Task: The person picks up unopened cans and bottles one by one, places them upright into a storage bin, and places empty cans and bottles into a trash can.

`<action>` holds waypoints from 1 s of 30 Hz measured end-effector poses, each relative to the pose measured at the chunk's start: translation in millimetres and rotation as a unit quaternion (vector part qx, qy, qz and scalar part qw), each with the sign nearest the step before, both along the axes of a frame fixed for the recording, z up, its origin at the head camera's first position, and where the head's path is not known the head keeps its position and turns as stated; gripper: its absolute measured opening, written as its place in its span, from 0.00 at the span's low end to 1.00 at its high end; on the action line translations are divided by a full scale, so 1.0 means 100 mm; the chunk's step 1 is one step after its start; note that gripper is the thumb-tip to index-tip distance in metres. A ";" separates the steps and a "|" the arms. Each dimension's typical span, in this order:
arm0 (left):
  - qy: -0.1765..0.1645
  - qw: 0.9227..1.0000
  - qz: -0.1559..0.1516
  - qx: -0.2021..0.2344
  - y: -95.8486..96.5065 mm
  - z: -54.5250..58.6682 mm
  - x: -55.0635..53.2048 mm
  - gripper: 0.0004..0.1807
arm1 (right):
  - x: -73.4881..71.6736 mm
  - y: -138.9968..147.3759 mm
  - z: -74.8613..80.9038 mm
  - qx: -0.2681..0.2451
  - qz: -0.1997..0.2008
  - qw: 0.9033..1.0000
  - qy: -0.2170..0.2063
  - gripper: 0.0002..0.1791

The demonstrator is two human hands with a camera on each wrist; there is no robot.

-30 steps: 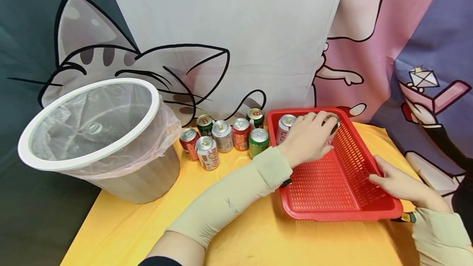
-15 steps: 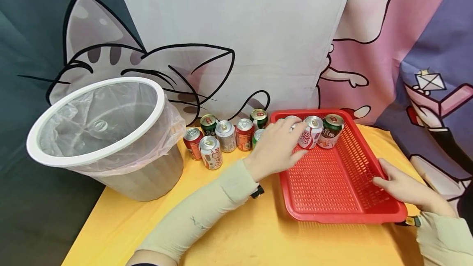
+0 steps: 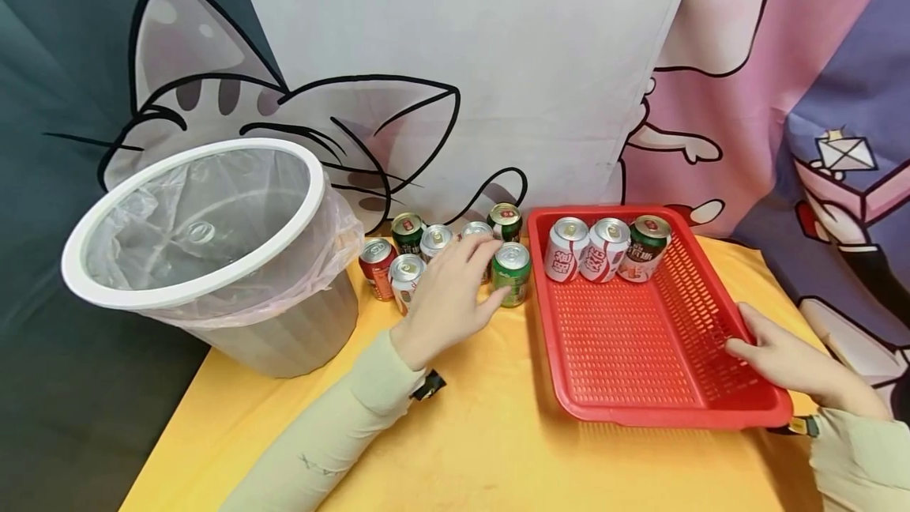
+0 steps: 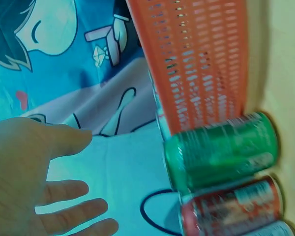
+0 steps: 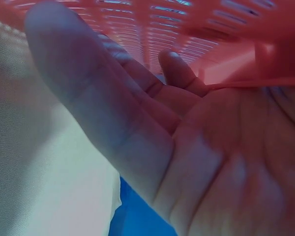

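My left hand is over the group of cans on the yellow table, its fingers spread and holding nothing. Nearest its thumb stands a green can, which also shows in the left wrist view beside a red-orange can. Part of a white Coca-Cola can is hidden behind the hand. My right hand grips the right rim of the red plastic basket, thumb over the edge and fingers beneath. Inside, at its back, two pink-and-white cans and a dark green can stand in a row.
A grey bin with a white rim and clear liner stands at the left. Several more cans, including a red can and dark green cans, stand between bin and basket. A printed cloth hangs behind.
My left hand has let go of the dark green can in the basket and moved left, out over the cans on the table. The right hand keeps its grip on the basket.
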State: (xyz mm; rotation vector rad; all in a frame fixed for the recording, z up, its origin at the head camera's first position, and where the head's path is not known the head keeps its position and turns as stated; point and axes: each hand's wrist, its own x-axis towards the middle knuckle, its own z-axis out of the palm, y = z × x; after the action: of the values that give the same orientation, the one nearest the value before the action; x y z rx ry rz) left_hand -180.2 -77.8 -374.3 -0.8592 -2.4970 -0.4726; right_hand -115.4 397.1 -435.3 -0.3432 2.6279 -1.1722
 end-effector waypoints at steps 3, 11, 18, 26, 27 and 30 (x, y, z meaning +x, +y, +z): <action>-0.005 1.000 0.014 0.011 -0.17 -0.08 0.04 0.33 | 0.00 0.01 -0.01 -0.003 -0.001 1.000 0.007 0.22; 0.011 0.994 0.108 -0.012 -0.61 -0.32 -0.03 0.36 | 0.01 0.00 -0.02 0.006 -0.005 1.000 0.007 0.23; 0.021 0.989 0.142 -0.032 -0.81 -0.46 -0.16 0.36 | 0.01 0.01 -0.01 0.000 0.000 1.000 0.003 0.23; 0.029 0.988 0.145 -0.038 -0.89 -0.55 -0.24 0.32 | -0.01 0.02 0.00 -0.019 0.013 1.000 -0.006 0.23; 0.028 0.988 0.145 -0.039 -0.89 -0.55 -0.24 0.33 | -0.02 0.02 0.00 -0.018 0.013 1.000 -0.005 0.23; 0.018 0.987 0.149 -0.048 -0.90 -0.56 -0.23 0.35 | -0.02 0.01 0.00 -0.016 0.008 1.000 -0.004 0.23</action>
State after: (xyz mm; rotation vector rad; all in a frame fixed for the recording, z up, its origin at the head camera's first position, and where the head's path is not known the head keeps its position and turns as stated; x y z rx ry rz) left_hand -203.3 -167.9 -429.8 -0.5086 -2.5722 -0.2338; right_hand -117.5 397.9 -435.5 -0.3643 2.5974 -1.2083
